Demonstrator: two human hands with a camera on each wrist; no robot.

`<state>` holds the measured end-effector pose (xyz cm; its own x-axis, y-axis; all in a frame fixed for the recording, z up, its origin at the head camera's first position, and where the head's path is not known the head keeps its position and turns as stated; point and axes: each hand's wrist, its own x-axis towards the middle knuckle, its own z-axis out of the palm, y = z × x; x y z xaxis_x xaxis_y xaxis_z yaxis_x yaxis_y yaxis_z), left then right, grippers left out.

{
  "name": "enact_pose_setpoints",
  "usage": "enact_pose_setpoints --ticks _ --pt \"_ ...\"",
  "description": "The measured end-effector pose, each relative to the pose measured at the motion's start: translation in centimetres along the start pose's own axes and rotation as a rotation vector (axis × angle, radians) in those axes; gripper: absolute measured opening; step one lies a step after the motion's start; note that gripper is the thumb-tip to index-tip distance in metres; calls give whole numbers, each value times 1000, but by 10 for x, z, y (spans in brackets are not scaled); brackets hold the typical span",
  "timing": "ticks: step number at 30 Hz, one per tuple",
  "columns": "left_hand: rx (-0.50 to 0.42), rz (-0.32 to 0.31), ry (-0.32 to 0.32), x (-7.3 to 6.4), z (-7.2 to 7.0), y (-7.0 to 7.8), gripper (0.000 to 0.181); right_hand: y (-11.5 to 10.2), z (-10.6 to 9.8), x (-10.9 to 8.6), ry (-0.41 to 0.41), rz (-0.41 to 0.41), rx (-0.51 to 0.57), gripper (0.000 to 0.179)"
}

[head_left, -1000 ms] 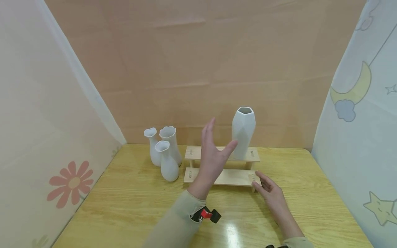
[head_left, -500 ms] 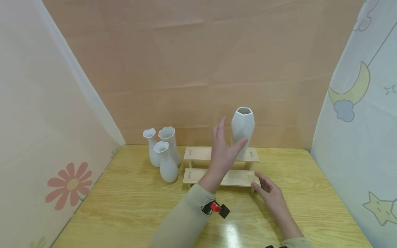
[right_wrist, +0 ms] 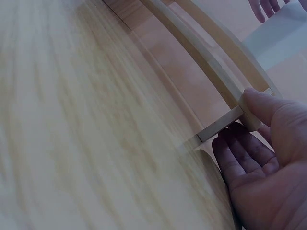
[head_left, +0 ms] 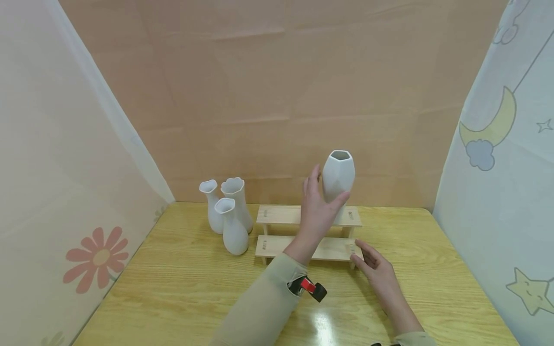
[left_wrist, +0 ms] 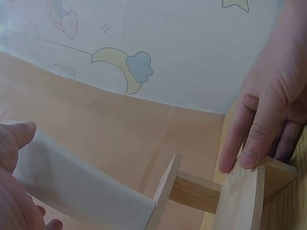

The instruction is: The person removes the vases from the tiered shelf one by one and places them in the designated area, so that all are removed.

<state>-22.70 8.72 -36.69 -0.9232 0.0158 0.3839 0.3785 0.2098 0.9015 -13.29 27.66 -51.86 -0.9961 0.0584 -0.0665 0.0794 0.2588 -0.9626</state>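
Observation:
A tall white faceted vase [head_left: 339, 175] stands upright on the right part of the upper board of a two-tier wooden stand [head_left: 277, 245]. My left hand [head_left: 318, 209] is around the vase's left side, thumb across its front and fingers curving behind it. In the left wrist view the left thumb lies over the white vase [left_wrist: 72, 177], and the fingers are partly hidden beneath. My right hand [head_left: 381, 271] holds the right end of the stand's lower board, thumb on the near side. In the right wrist view the right hand's fingers [right_wrist: 240, 153] curl under that board.
Three smaller white vases stand grouped left of the stand: a narrow-necked one [head_left: 215, 211], a scallop-rimmed one [head_left: 238, 197] and a front one [head_left: 235, 235]. All rest on a wood-grain table [head_left: 173, 288]. A tan backdrop [head_left: 216, 96] and printed side curtains [head_left: 489, 202] surround it.
My left hand has moved right to the tall vase, and its fingers have closed in around it. The right hand stays at the stand's right end.

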Motion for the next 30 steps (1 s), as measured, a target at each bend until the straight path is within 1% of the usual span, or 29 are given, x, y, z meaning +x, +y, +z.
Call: enact_pose_setpoints --ticks 13,22,30 --pt "-29 -16 10 1 6 4 99 -2 0 0 14 26 0 81" --pt "-19 -18 6 1 7 4 95 -3 0 -1 12 31 2 81" --pt "-2 -10 18 1 8 5 91 -3 1 0 14 29 1 81"
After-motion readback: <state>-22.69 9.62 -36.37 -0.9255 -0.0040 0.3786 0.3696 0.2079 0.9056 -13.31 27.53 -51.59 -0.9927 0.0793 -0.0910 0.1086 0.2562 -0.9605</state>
